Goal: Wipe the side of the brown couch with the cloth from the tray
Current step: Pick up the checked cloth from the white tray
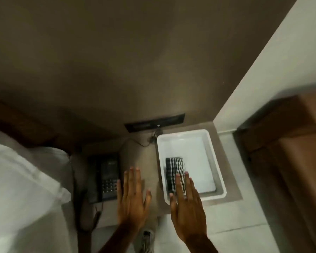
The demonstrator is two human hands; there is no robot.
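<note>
A black-and-white checked cloth [172, 170] lies folded in the left part of a white plastic tray [211, 161] on a low bedside table. My right hand [187, 209] hovers flat over the tray's near left corner, fingers spread, its fingertips covering the cloth's near end. My left hand [132, 199] is open and flat over the table, between the tray and a telephone, holding nothing. The brown couch [295, 161] stands at the right edge, its side facing the tray.
A black telephone [104, 176] with a cord sits on the table left of my hands. A bed with white pillows [22, 179] fills the left. A dark socket panel [154, 122] sits on the brown wall behind. Pale floor tiles lie between table and couch.
</note>
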